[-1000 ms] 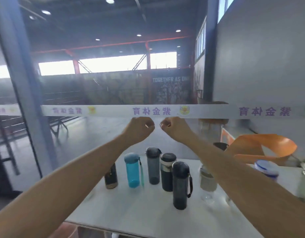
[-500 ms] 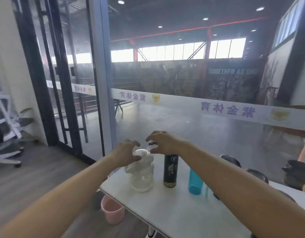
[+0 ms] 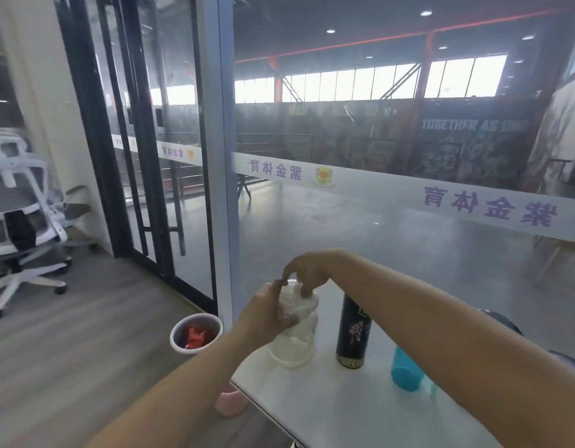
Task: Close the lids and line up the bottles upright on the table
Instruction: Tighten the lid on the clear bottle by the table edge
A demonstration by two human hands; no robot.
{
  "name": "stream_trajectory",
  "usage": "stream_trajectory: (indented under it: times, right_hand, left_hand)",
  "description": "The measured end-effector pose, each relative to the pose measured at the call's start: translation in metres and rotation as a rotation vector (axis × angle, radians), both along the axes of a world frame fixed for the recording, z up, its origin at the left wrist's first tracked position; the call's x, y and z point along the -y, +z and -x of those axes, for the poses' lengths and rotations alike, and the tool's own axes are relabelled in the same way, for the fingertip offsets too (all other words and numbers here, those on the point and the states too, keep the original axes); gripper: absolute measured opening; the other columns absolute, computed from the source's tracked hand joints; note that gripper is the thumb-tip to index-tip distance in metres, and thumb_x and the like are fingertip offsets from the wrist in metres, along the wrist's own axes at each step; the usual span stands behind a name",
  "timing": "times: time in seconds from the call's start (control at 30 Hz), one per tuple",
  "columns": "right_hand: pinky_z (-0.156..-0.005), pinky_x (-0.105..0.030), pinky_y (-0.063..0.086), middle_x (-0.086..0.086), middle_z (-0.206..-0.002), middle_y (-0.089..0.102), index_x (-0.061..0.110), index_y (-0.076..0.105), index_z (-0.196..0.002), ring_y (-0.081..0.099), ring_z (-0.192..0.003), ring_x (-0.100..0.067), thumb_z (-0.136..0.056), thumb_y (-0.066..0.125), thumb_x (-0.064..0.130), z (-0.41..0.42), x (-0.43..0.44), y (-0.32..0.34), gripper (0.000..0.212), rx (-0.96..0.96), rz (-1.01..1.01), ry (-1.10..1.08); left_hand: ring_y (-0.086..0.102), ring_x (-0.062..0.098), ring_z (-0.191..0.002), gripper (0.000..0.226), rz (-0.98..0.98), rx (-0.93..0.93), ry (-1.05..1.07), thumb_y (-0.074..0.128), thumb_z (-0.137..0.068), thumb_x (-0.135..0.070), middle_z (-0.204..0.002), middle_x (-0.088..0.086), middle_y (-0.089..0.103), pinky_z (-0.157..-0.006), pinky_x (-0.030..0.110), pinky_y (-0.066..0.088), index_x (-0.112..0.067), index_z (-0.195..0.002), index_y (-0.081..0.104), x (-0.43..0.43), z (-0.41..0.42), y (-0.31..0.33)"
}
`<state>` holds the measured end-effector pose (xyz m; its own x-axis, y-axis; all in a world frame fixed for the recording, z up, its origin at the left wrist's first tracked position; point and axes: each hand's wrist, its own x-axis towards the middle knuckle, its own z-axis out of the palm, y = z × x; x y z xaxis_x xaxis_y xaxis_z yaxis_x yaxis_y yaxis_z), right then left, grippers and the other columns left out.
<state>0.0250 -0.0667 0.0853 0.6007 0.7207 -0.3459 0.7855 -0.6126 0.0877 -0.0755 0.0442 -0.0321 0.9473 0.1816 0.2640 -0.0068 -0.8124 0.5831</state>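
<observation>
While the left hand (image 3: 266, 313) wraps the white bottle (image 3: 294, 334) near the table's (image 3: 328, 412) left corner, the right hand (image 3: 307, 270) pinches its lid (image 3: 292, 291) from above, fingers curled shut. Lid-closing looks underway; next comes pressing it home. Beside it, along the far edge, stand the black bottle (image 3: 354, 331) and blue bottle (image 3: 405, 371).

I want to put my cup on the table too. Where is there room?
The near part of the table, in front of the white bottle and black bottle, is bare. The back edge is crowded: both hands are on the white bottle, with the black and blue bottle lined up beside it under the right arm.
</observation>
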Motion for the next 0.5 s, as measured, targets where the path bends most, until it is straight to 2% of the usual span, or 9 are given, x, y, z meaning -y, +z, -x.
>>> stream_trajectory:
  times: [0.13, 0.23, 0.37, 0.5]
  right_hand:
    - [-0.092, -0.041, 0.057, -0.007, -0.130, 0.063, 0.022, 0.049, -0.141, 0.067, -0.106, -0.025, -0.081, 0.082, 0.027, -0.025, -0.010, -0.004, 0.068, -0.053, -0.016, 0.004]
    - [-0.084, -0.035, 0.058, -0.004, -0.131, 0.061, 0.023, 0.048, -0.141, 0.068, -0.103, -0.025, -0.081, 0.082, 0.023, -0.040, -0.014, -0.002, 0.069, -0.105, -0.017, 0.002]
    - [-0.094, -0.042, 0.056, -0.005, -0.124, 0.067, 0.027, 0.047, -0.141, 0.070, -0.087, -0.017, -0.079, 0.084, 0.027, -0.065, -0.016, 0.000, 0.072, -0.092, 0.013, 0.030]
    - [-0.095, -0.042, 0.056, -0.003, -0.118, 0.071, 0.028, 0.050, -0.139, 0.071, -0.096, -0.020, -0.077, 0.085, 0.031, -0.091, -0.009, 0.005, 0.071, -0.064, 0.029, 0.051]
  left_hand:
    - [0.056, 0.018, -0.117, 0.081, 0.047, 0.001, -0.086, 0.081, -0.079, -0.036, -0.138, -0.004, 0.052, -0.096, 0.027, 0.048, -0.033, -0.146, 0.036, -0.022, -0.010, -0.001]
    - [0.055, 0.019, -0.120, 0.069, -0.049, 0.052, -0.111, 0.077, -0.084, -0.031, -0.140, -0.004, 0.051, -0.096, 0.024, 0.045, -0.032, -0.143, 0.041, -0.029, -0.023, -0.002]
    - [0.054, 0.024, -0.122, 0.064, -0.230, 0.112, -0.099, 0.074, -0.087, -0.028, -0.140, 0.002, 0.052, -0.101, 0.032, 0.046, -0.032, -0.144, 0.043, -0.036, -0.046, -0.004]
    - [0.055, 0.025, -0.119, 0.064, -0.257, 0.076, -0.124, 0.068, -0.092, -0.024, -0.136, 0.007, 0.052, -0.099, 0.028, 0.044, -0.032, -0.148, 0.038, -0.033, -0.070, -0.004]
